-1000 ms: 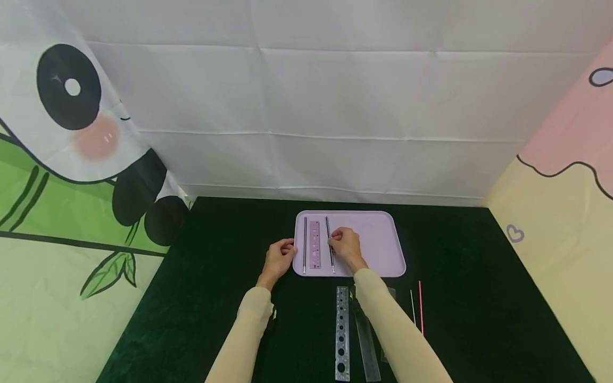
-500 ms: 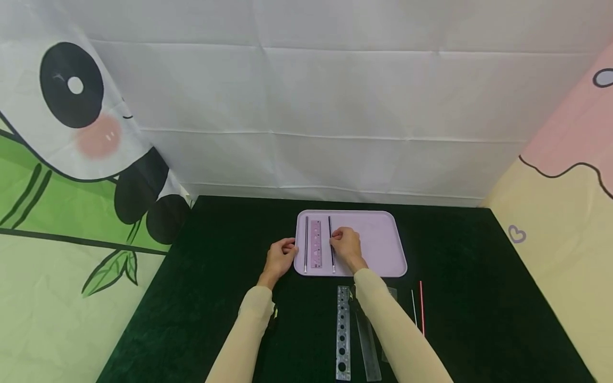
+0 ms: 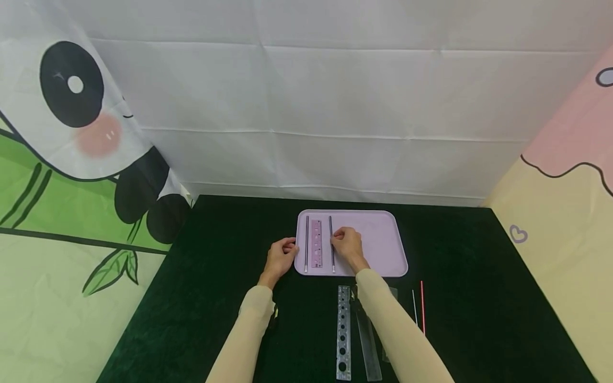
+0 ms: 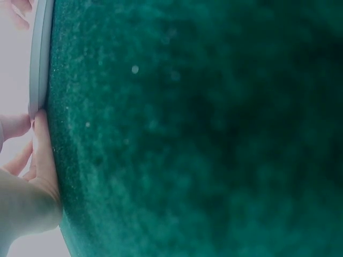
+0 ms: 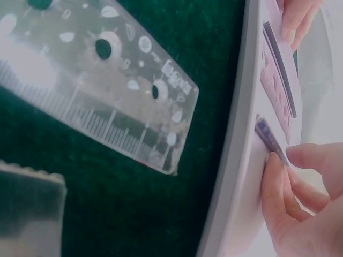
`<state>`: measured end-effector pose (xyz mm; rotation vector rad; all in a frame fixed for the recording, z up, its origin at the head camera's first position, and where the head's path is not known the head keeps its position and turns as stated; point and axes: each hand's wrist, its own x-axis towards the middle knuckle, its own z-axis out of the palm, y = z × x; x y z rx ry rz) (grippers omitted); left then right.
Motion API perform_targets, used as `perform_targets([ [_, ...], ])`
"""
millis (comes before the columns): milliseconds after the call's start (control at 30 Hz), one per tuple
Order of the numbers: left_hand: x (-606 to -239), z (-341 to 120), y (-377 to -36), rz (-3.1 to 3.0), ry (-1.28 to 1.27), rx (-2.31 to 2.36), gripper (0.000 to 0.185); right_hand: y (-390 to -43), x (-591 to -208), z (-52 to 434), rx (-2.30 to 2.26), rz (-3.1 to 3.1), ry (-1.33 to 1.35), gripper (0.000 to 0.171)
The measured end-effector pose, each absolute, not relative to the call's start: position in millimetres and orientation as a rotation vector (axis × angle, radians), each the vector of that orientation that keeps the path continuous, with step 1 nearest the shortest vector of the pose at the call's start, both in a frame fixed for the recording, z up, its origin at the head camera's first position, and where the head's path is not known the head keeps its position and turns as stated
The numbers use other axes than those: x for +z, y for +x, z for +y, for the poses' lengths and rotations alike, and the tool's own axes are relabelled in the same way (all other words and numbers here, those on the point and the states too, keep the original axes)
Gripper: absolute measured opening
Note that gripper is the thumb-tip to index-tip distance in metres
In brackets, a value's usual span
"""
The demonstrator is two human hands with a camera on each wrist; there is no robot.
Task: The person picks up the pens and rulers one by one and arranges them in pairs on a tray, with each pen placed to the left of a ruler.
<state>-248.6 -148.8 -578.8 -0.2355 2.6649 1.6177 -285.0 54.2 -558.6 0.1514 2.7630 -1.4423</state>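
A lilac tray (image 3: 378,239) lies flat on the dark green cloth. At its left rim, my left hand (image 3: 280,259) pinches the edge between thumb and fingers; the left wrist view shows the thumb (image 4: 15,126) at the rim. My right hand (image 3: 348,246) holds a dark pencil (image 3: 331,226) between thumb and fingertips, and the pencil lies lengthwise on the tray. To its left is a pink ruler (image 3: 316,243) with cut-out shapes. Another dark pencil (image 3: 306,244) lies farther left, roughly parallel to the ruler.
In front of the tray lie a grey ruler with round holes (image 3: 343,335), a plain clear ruler (image 3: 369,346) and a patterned transparent ruler (image 5: 123,80), partly under the right forearm. A red stick (image 3: 422,306) and a thin pale stick (image 3: 414,307) lie right of that forearm.
The pencil under my right hand now stands straighter, more in line with the ruler; its near end shifted only slightly. The left hand stays at the tray rim.
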Motion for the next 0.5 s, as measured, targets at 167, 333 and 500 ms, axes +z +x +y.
perform_targets([
  [167,-579.7,-149.3,-249.5,2.678,-0.23,1.618,0.032,-285.2,-559.6,54.1,-1.434,2.781,0.14,0.01],
  [333,-579.2,-148.9,-249.9,2.663,-0.243,1.62,0.033,-283.7,-557.9,55.8,-1.435,2.79,0.122,0.012],
  [500,-579.5,-148.6,-249.5,2.659,-0.251,1.612,0.033,-281.5,-558.5,59.6,-1.455,2.771,0.111,0.013],
])
